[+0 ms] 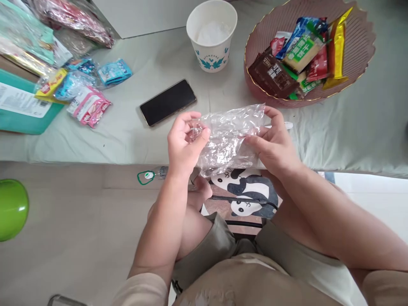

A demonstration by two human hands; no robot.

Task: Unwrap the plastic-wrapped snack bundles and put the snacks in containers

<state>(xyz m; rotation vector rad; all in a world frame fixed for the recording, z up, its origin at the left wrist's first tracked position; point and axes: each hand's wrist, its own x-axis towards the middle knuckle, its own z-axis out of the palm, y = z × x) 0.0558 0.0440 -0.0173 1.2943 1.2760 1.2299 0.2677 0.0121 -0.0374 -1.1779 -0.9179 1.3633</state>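
Both my hands hold a crumpled clear plastic bag (228, 138) above the near edge of a table covered in pale cloth (350, 123). My left hand (183, 144) pinches the bag's left end between thumb and fingers. My right hand (274, 142) grips its right side with fingers closed over the film. I cannot make out whether anything is inside the bag. Below it, a panda-print bag (247, 193) rests between my knees.
A black phone (168, 102) lies just beyond my left hand. A white paper cup (212, 34) stands behind it. A pink basket (360, 46) of wrapped snacks sits at the right. Loose snack packets (89, 104) and a teal box (25, 119) lie left; a green round object (11, 208) is at the floor's left edge.
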